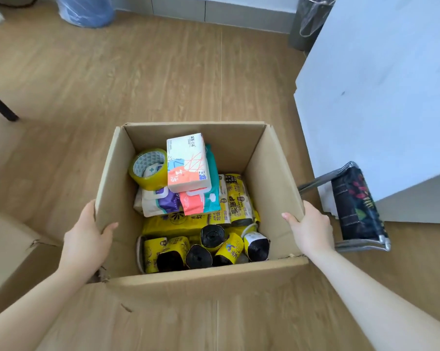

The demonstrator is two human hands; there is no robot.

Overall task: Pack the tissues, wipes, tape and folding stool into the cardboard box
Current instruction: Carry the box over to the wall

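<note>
An open cardboard box (pixel 269 178) stands on the wooden floor in front of me. My left hand (pixel 86 239) grips its left wall and my right hand (pixel 310 229) grips its right wall. Inside, a white tissue pack (pixel 188 162) lies on top of teal and orange wipes packs (pixel 203 201), with a purple-and-white pack (pixel 158 201) beside them. A yellowish tape roll (pixel 148 168) leans in the far left corner. Yellow packs and black rolls (pixel 208 247) fill the bottom. The folded stool (pixel 353 206), dark patterned fabric on a metal frame, leans outside to the right.
A white cabinet (pixel 381 97) stands at the right, behind the stool. A grey bin (pixel 307 24) and a blue bag-lined bin (pixel 84 10) sit at the far wall. A dark chair leg (pixel 1 105) is at the left. The box's flaps (pixel 188 312) spread toward me.
</note>
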